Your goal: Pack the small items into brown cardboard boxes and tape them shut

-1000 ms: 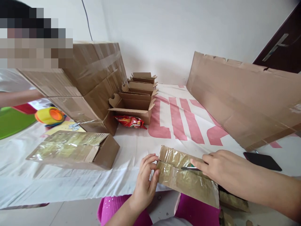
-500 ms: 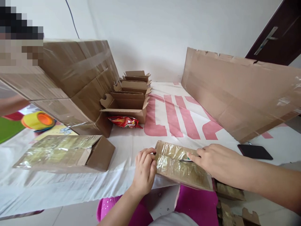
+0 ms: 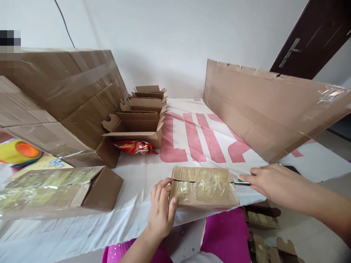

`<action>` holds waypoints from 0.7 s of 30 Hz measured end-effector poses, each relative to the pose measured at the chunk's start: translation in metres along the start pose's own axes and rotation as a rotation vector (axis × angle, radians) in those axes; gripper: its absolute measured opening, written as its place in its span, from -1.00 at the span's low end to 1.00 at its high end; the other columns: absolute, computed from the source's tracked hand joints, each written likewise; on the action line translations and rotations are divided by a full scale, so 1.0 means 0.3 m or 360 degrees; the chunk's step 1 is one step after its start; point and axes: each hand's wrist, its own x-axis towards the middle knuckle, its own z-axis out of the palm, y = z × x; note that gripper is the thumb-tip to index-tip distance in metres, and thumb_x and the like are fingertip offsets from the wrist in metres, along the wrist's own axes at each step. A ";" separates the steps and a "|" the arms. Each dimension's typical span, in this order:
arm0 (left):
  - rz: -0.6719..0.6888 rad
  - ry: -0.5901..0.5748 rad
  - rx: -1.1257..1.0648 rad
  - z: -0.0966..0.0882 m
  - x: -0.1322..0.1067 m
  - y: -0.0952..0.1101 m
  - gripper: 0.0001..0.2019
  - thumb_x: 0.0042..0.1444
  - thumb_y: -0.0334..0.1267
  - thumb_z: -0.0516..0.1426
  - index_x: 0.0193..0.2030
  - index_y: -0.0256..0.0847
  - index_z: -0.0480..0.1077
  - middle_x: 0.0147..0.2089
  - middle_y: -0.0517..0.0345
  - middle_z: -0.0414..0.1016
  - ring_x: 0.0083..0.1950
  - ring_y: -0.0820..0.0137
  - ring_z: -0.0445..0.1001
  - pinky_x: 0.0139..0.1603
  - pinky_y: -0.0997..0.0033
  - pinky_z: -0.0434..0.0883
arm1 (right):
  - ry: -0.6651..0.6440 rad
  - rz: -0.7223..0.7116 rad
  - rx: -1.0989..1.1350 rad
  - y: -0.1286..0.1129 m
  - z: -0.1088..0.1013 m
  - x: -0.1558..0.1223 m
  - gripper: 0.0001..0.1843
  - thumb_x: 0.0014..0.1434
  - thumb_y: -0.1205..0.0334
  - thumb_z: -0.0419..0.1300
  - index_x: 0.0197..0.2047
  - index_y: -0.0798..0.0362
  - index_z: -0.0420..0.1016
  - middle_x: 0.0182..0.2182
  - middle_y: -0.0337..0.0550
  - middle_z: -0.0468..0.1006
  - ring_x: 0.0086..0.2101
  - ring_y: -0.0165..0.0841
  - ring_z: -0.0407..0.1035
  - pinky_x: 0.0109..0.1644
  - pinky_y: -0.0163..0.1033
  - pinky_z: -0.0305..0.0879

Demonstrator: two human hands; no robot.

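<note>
Right fingers (image 3: 249, 178) hold blade (image 3: 241, 183) at box (image 3: 207, 192) end, earlier mid-top.

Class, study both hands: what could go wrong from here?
The thin silver metal tool in the right hand points toward the left hand across the brown taped cardboard box; a slip might nick fingers. The box sits near the edge of the white cloth-covered table, so a tug could drag it off.
</note>
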 end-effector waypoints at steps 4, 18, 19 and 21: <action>0.0000 0.0049 0.0139 0.005 -0.006 0.018 -0.68 0.30 -0.10 -0.05 0.08 -0.24 0.23 0.08 -0.15 0.30 0.07 0.12 0.30 0.02 0.05 0.34 | -0.0041 0.0156 0.0181 0.034 0.030 0.052 -0.63 0.24 0.31 0.08 0.08 -0.12 0.46 -0.36 -0.20 0.59 -0.45 -0.35 0.45 -0.43 -0.29 0.19; 0.0328 0.0296 0.0030 0.022 -0.142 0.057 -0.52 0.07 -0.64 -0.02 0.07 -0.13 0.38 -0.04 -0.03 0.16 0.06 0.20 0.24 -0.05 0.12 0.44 | -0.0202 0.0908 0.1026 -0.018 0.545 0.014 -0.44 0.23 0.00 -0.07 0.19 0.04 0.38 -0.03 -0.02 0.59 -0.11 -0.14 0.49 -0.04 -0.08 0.39; 0.0301 0.0288 -0.0020 0.027 -0.157 0.054 -0.50 0.07 -0.63 -0.02 0.11 -0.16 0.33 -0.01 -0.06 0.16 0.08 0.20 0.24 -0.04 0.11 0.44 | -0.0246 0.0870 0.0921 -0.026 0.564 0.013 -0.46 0.23 0.05 -0.09 0.18 0.05 0.39 -0.06 0.01 0.59 -0.08 -0.12 0.46 -0.02 -0.06 0.37; 0.0258 0.0263 -0.0165 0.034 -0.187 0.051 -0.47 0.09 -0.62 -0.04 0.20 -0.23 0.20 0.02 -0.13 0.18 0.09 0.20 0.27 -0.03 0.09 0.45 | -0.0256 0.0828 0.0766 -0.028 0.587 0.011 -0.47 0.22 0.10 -0.11 0.11 0.11 0.46 -0.12 0.09 0.59 -0.07 -0.07 0.44 0.01 -0.01 0.34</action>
